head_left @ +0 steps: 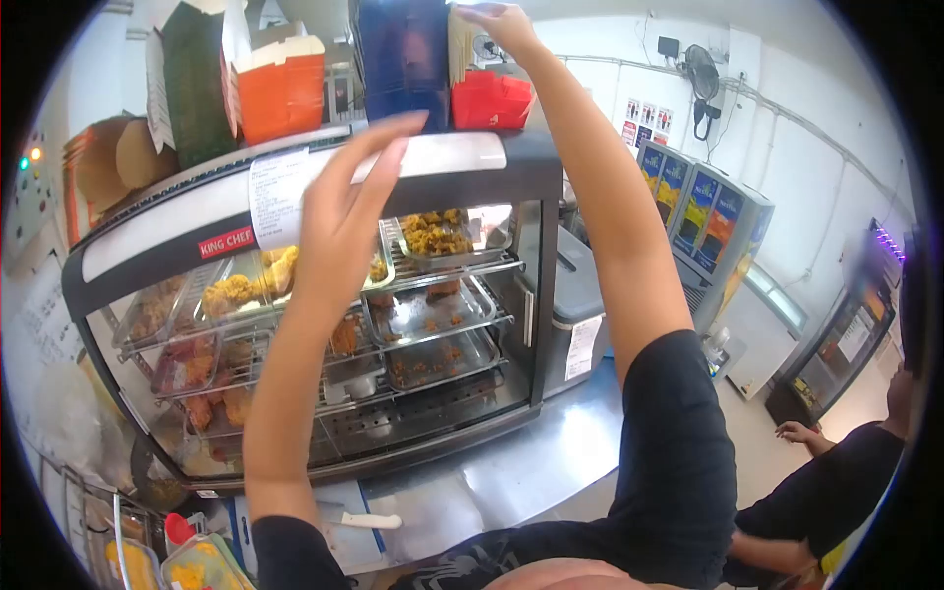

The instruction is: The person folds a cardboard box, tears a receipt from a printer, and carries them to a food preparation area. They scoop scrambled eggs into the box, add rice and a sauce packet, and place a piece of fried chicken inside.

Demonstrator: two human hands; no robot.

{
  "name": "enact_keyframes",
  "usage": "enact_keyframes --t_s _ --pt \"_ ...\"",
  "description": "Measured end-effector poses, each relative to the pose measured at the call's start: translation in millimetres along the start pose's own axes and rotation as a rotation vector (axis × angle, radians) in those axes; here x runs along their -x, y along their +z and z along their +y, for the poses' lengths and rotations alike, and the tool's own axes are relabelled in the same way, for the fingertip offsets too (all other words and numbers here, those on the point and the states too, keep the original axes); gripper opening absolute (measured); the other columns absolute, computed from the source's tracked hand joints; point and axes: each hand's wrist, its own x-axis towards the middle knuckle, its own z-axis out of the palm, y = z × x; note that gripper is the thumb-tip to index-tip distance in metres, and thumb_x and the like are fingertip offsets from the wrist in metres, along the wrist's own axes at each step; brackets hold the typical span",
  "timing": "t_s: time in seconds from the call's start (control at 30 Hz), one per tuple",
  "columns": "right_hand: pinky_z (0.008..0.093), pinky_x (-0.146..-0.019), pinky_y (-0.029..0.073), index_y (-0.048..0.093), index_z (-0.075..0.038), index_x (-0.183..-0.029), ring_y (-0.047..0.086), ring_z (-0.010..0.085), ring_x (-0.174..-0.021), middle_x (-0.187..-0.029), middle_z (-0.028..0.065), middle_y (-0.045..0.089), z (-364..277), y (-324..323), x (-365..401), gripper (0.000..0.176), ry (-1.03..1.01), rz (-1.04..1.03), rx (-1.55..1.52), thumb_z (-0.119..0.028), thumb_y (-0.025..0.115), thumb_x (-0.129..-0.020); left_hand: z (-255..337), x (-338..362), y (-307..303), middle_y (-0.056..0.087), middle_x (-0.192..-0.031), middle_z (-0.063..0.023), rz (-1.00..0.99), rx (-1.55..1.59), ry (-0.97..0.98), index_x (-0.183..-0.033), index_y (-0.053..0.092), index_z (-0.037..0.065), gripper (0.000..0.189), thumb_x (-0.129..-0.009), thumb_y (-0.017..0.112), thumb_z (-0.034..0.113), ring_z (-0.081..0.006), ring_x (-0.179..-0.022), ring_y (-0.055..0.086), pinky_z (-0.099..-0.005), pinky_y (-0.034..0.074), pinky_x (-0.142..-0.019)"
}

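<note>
Reaching up, you have your hands apart: your left hand (342, 192) is open, fingertips by the base of the blue box (405, 61) at top centre; your right hand (511, 29) is near its upper right, its grip impossible to tell. KING CHEF reads on the red label (226, 243) of the food warmer (452, 152); the receipt (275, 202) is too small to read. Boxes (282, 98) crowd the warmer's top edge, upper left; bare counter (551, 457) shows at lower centre.

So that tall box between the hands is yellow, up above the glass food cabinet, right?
Not yellow: the head view shows the tall box between the left hand and right hand is blue, up above the glass food cabinet.
</note>
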Motion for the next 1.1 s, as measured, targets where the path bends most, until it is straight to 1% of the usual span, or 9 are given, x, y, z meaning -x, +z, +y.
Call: enact_keyframes --t_s 0.03,0.07,0.13,0.3,0.33,0.53,0.63,0.83,1.1 --pt "0.0341 -0.074 0.047 0.065 -0.003 -0.098 0.061 0.0205 -0.084 -0.092 0.0136 0.066 -16.8 -9.3 7.7 0.039 -0.040 -0.053 0.061 -0.034 0.067 -0.075 -12.0 -36.1 9.3 0.058 -0.114 -0.0100 -0.006 -0.119 0.134 -0.112 0.057 0.002 0.034 -0.092 0.044 0.026 -0.0185 -0.106 0.053 -0.0317 0.040 -0.091" --pt "0.0369 -0.074 0.048 0.065 -0.001 -0.095 0.062 0.0258 -0.085 -0.092 0.0166 0.065 -50.2 -19.2 23.2 0.034 0.145 -0.105 0.084 -0.029 0.062 -0.077 -23.9 -70.5 21.3 0.058 -0.112 -0.0115 0.019 -0.211 0.232 -0.110 0.059 0.005 0.031 -0.091 0.046 0.025 -0.0179 -0.104 0.054 -0.0302 0.040 -0.091" --pt "0.0356 -0.065 0.053 0.064 -0.001 -0.088 0.063 0.0223 -0.074 -0.083 0.0124 0.063 -6.9 -12.3 -3.6 0.024 0.173 -0.060 -0.059 -0.020 0.064 -0.073 -73.3 -144.0 44.2 0.057 -0.109 -0.0188 0.166 -0.530 0.516 -0.111 0.059 0.011 0.029 -0.089 0.046 0.025 -0.0308 -0.101 0.055 -0.0341 0.041 -0.090" --pt "0.0323 -0.055 0.057 0.063 0.003 -0.088 0.064 0.0201 -0.063 -0.078 0.0113 0.064 21.9 -16.2 -20.9 0.024 0.412 -0.274 -0.125 -0.011 0.066 -0.068 -106.9 -205.7 83.4 0.055 -0.105 -0.0285 -0.025 -0.944 0.229 -0.109 0.058 0.007 0.032 -0.089 0.041 0.025 -0.0383 -0.096 0.056 -0.0439 0.045 -0.083" --pt "0.0359 -0.067 0.055 0.062 0.003 -0.092 0.064 0.0209 -0.076 -0.085 0.0114 0.063 26.5 -12.2 -28.1 0.029 0.432 -0.258 -0.124 -0.014 0.069 -0.069 -113.3 -212.9 87.9 0.056 -0.101 -0.0279 -0.002 -0.943 0.211 -0.104 0.059 0.006 0.029 -0.088 0.042 0.023 -0.0388 -0.094 0.057 -0.0444 0.046 -0.081" --pt "0.0414 -0.076 0.048 0.065 0.001 -0.090 0.061 0.0326 -0.090 -0.093 0.0216 0.063 36.9 10.8 -52.0 0.029 -0.157 -0.074 0.739 -0.023 0.056 -0.076 -121.3 -216.1 105.6 0.061 -0.085 -0.0245 0.062 -0.981 0.215 -0.081 0.061 -0.002 0.015 -0.079 0.052 0.010 -0.0400 -0.083 0.060 -0.0450 0.050 -0.071" --pt "0.0450 -0.079 0.047 0.064 0.000 -0.088 0.059 0.0367 -0.093 -0.094 0.0245 0.061 7.9 6.3 -25.1 0.026 0.019 0.033 0.556 -0.017 0.050 -0.075 -113.6 -208.0 106.6 0.062 -0.083 -0.0243 0.108 -0.935 0.181 -0.078 0.062 -0.002 0.011 -0.075 0.054 0.005 -0.0396 -0.082 0.060 -0.0443 0.050 -0.071" --pt "0.0467 -0.078 0.047 0.064 0.000 -0.088 0.059 0.0376 -0.092 -0.093 0.0245 0.061 4.9 -4.8 -31.6 0.024 -0.009 0.043 0.559 -0.015 0.049 -0.076 -108.1 -204.4 111.3 0.063 -0.085 -0.0213 0.108 -1.058 0.147 -0.079 0.064 0.000 0.010 -0.075 0.056 0.005 -0.0354 -0.082 0.063 -0.0410 0.051 -0.071" --pt "0.0423 -0.079 0.047 0.063 -0.002 -0.094 0.059 0.0370 -0.090 -0.091 0.0219 0.062 6.3 -30.0 -27.2 0.029 -0.293 0.217 0.432 -0.024 0.053 -0.078 -111.4 -237.2 140.9 0.064 -0.088 -0.0198 0.190 -1.177 0.126 -0.088 0.066 0.003 0.014 -0.075 0.061 0.008 -0.0298 -0.077 0.066 -0.0381 0.055 -0.059"
